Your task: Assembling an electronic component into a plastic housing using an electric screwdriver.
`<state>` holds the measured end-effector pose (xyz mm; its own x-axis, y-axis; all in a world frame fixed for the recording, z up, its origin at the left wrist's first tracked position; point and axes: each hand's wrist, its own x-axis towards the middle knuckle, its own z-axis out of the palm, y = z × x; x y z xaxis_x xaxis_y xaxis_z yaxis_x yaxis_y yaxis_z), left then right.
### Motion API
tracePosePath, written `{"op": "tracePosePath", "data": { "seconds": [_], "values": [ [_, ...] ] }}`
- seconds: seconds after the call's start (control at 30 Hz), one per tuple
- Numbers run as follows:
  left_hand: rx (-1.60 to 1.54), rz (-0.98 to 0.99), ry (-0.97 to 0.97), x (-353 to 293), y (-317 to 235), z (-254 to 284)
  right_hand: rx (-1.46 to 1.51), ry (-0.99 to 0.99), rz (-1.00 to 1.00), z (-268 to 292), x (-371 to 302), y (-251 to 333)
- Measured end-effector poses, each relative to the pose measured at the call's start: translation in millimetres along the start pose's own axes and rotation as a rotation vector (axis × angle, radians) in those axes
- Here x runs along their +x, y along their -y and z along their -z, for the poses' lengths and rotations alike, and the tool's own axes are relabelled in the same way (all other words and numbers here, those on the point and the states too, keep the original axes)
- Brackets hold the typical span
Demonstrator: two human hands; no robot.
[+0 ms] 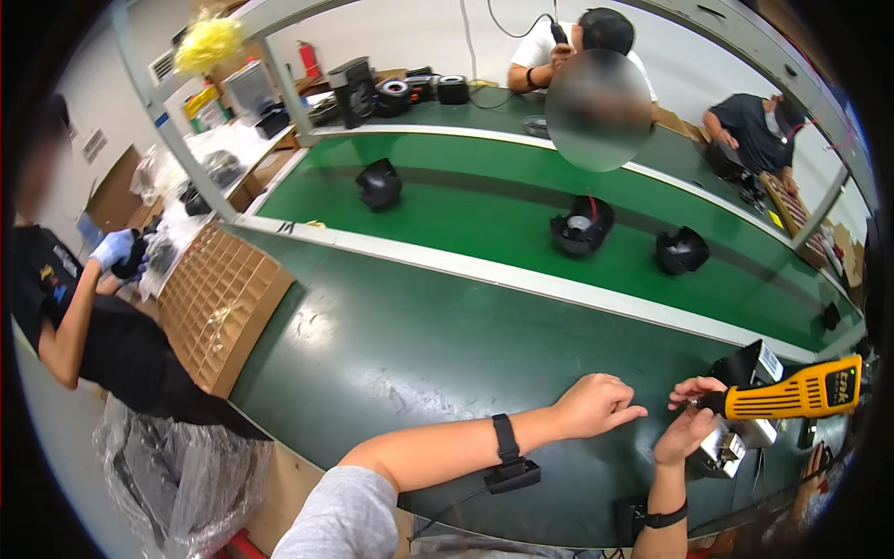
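My left hand (596, 404) hovers over the dark green bench (391, 354), fingers loosely curled and holding nothing. My right hand (691, 421) grips a yellow electric screwdriver (792, 394) by its black front end, the tool lying nearly level and pointing left. Just behind and below it sits a black and metal fan housing (740, 424) at the bench's right end. Both wrists carry black straps.
A green conveyor belt (466, 219) beyond a white rail carries three black fan housings (380, 184) (582, 226) (682, 251). A cardboard divider tray (219, 303) lies at left beside a person in blue gloves (114, 247). Two other people work across the belt.
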<state>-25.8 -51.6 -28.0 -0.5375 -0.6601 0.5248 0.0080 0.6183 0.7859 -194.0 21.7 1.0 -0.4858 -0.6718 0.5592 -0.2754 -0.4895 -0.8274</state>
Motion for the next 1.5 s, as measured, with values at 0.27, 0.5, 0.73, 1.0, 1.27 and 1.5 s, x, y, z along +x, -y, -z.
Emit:
{"op": "tracePosePath", "data": {
  "seconds": [0.27,0.5,0.73,1.0,1.27,1.5],
  "values": [
    [-0.169,0.028,-0.006,6,-25,6,-0.031,0.069,0.002,-3,-6,3],
    [-0.033,-0.184,0.053,3,-17,0,-0.003,0.149,0.056,-12,-10,9],
    [-0.013,-0.145,0.133,4,-15,-1,0.033,0.104,0.019,-8,-8,14],
    [-0.055,-0.113,-0.033,8,-12,-1,0.027,0.106,0.023,-8,-2,14],
    [-0.105,-0.034,0.014,11,-10,3,0.079,0.212,0.068,-6,3,17],
    [-0.134,-0.073,0.007,9,-15,1,0.078,0.240,0.112,-5,1,16]
  ]
}}
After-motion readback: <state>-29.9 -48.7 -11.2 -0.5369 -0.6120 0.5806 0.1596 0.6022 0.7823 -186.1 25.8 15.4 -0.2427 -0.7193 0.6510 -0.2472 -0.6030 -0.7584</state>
